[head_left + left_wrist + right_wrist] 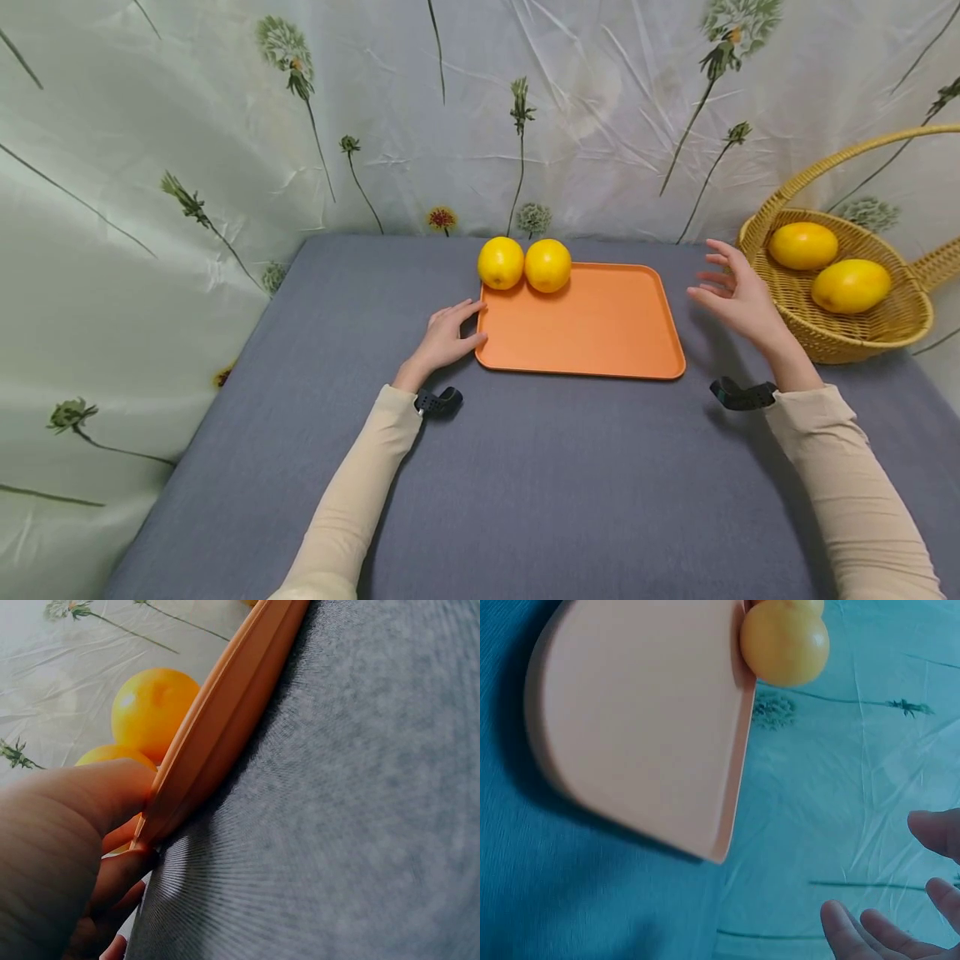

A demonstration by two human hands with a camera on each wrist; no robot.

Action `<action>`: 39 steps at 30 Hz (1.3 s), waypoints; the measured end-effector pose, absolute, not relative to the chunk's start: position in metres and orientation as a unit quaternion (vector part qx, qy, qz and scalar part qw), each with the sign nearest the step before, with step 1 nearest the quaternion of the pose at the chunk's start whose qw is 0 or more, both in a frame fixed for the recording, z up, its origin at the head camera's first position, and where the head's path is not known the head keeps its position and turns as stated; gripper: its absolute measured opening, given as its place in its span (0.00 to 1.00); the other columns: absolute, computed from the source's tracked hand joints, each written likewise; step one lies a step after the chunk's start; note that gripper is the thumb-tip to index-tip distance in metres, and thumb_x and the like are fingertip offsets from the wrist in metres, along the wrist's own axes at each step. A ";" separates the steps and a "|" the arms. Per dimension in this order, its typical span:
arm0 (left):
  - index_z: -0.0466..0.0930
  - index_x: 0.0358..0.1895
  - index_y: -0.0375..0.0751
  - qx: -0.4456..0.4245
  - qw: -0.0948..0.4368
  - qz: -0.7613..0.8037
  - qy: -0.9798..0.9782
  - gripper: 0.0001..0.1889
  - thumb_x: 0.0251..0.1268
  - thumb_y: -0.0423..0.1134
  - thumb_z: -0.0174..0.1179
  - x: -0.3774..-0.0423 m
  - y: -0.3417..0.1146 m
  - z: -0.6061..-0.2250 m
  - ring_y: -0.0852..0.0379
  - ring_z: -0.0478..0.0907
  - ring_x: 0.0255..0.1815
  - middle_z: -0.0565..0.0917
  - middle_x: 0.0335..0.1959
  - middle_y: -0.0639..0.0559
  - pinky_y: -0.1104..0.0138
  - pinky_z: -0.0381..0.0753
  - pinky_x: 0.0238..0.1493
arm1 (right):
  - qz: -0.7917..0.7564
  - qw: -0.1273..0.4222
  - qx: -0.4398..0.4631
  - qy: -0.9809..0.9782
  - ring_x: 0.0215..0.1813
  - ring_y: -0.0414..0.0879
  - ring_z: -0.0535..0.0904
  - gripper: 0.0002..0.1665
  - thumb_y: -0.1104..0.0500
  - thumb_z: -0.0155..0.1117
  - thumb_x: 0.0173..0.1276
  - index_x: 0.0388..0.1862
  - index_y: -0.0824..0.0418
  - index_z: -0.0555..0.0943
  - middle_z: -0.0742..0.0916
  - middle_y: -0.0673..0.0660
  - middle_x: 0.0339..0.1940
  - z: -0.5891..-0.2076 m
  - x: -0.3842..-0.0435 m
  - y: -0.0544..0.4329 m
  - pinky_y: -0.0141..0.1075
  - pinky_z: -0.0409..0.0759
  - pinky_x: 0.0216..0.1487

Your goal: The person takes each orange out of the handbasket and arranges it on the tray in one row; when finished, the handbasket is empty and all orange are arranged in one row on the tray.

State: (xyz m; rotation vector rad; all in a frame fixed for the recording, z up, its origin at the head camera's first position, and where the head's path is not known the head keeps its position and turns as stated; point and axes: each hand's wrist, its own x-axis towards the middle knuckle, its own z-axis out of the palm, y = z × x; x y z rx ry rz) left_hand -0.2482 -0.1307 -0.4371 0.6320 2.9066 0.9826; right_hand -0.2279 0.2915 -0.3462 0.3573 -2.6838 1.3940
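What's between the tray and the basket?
In the head view, the right hand is raised over a strip of gray table between the tray and the basket.

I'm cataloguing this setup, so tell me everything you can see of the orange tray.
The orange tray is rectangular, shallow and smooth, probably plastic, with rounded corners and a low raised rim. It lies flat on the grayish-blue surface, its long sides running left to right. Two yellow fruits sit together at its far left corner; the left hand touches its left edge.
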 end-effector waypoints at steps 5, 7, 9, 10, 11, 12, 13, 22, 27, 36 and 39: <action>0.67 0.67 0.42 0.203 0.004 0.315 0.927 0.30 0.62 0.46 0.57 -0.248 -0.131 -0.437 0.46 0.61 0.73 0.69 0.68 0.42 0.46 0.54 0.70 | 0.451 0.092 0.094 -0.883 0.46 0.16 0.69 0.41 0.63 0.60 0.65 0.74 0.49 0.55 0.70 0.41 0.56 -0.346 -0.225 0.306 0.07 0.66 0.44; 0.67 0.67 0.42 0.202 0.006 0.314 0.927 0.30 0.62 0.46 0.58 -0.248 -0.130 -0.436 0.46 0.61 0.73 0.69 0.69 0.42 0.46 0.53 0.70 | 0.447 0.107 0.082 -0.884 0.45 0.16 0.69 0.40 0.63 0.59 0.65 0.73 0.49 0.57 0.67 0.29 0.50 -0.346 -0.223 0.312 0.07 0.66 0.43; 0.66 0.67 0.42 0.202 0.008 0.312 0.928 0.30 0.62 0.46 0.58 -0.248 -0.130 -0.436 0.46 0.61 0.73 0.69 0.69 0.42 0.46 0.53 0.70 | 0.448 0.119 0.071 -0.883 0.44 0.16 0.70 0.39 0.64 0.59 0.65 0.73 0.50 0.58 0.67 0.27 0.48 -0.345 -0.220 0.318 0.07 0.66 0.42; 0.66 0.67 0.42 0.200 0.009 0.311 0.929 0.30 0.62 0.46 0.58 -0.248 -0.130 -0.436 0.46 0.61 0.73 0.69 0.69 0.42 0.46 0.53 0.70 | 0.448 0.125 0.068 -0.883 0.44 0.15 0.70 0.39 0.64 0.59 0.65 0.73 0.52 0.58 0.67 0.27 0.48 -0.345 -0.220 0.321 0.07 0.66 0.42; 0.66 0.67 0.42 0.199 0.009 0.309 0.930 0.30 0.62 0.46 0.58 -0.248 -0.130 -0.436 0.46 0.61 0.73 0.69 0.69 0.42 0.46 0.53 0.70 | 0.451 0.129 0.066 -0.881 0.44 0.15 0.70 0.39 0.65 0.59 0.64 0.73 0.53 0.58 0.68 0.27 0.48 -0.345 -0.220 0.324 0.07 0.66 0.42; 0.66 0.67 0.42 0.198 0.009 0.308 0.930 0.30 0.62 0.46 0.57 -0.248 -0.130 -0.436 0.46 0.61 0.73 0.69 0.69 0.43 0.46 0.54 0.70 | 0.454 0.133 0.063 -0.879 0.44 0.16 0.70 0.39 0.65 0.59 0.64 0.72 0.55 0.58 0.68 0.27 0.48 -0.345 -0.219 0.327 0.07 0.66 0.42; 0.66 0.67 0.43 0.198 0.010 0.306 0.931 0.29 0.63 0.46 0.57 -0.248 -0.130 -0.436 0.47 0.61 0.73 0.69 0.69 0.43 0.46 0.54 0.70 | 0.456 0.136 0.059 -0.877 0.44 0.15 0.70 0.39 0.66 0.59 0.64 0.72 0.55 0.59 0.69 0.27 0.48 -0.346 -0.218 0.331 0.07 0.66 0.42; 0.66 0.68 0.44 0.201 0.013 0.308 0.930 0.30 0.62 0.46 0.57 -0.250 -0.132 -0.436 0.48 0.60 0.73 0.69 0.68 0.45 0.47 0.53 0.70 | 0.467 0.146 0.042 -0.871 0.42 0.14 0.70 0.39 0.68 0.58 0.63 0.71 0.47 0.59 0.69 0.26 0.45 -0.346 -0.209 0.353 0.07 0.66 0.39; 0.66 0.68 0.43 0.200 0.016 0.306 0.930 0.30 0.63 0.46 0.57 -0.249 -0.133 -0.437 0.48 0.60 0.73 0.69 0.69 0.44 0.47 0.53 0.70 | 0.437 0.155 0.007 -0.886 0.41 0.13 0.68 0.39 0.64 0.59 0.63 0.72 0.49 0.59 0.71 0.30 0.48 -0.356 -0.215 0.378 0.08 0.66 0.35; 0.66 0.68 0.42 0.201 0.015 0.306 0.931 0.30 0.63 0.45 0.57 -0.250 -0.133 -0.436 0.48 0.60 0.73 0.69 0.68 0.44 0.48 0.53 0.71 | 0.301 0.159 -0.117 -0.933 0.68 0.38 0.69 0.40 0.44 0.57 0.64 0.71 0.29 0.51 0.62 0.57 0.75 -0.425 -0.262 0.479 0.13 0.59 0.31; 0.66 0.68 0.42 0.200 0.016 0.306 0.931 0.30 0.63 0.45 0.57 -0.249 -0.133 -0.435 0.48 0.60 0.73 0.69 0.68 0.44 0.48 0.53 0.71 | 0.286 0.156 -0.137 -0.935 0.71 0.57 0.66 0.41 0.44 0.54 0.64 0.72 0.30 0.49 0.60 0.60 0.75 -0.429 -0.265 0.491 0.24 0.71 0.40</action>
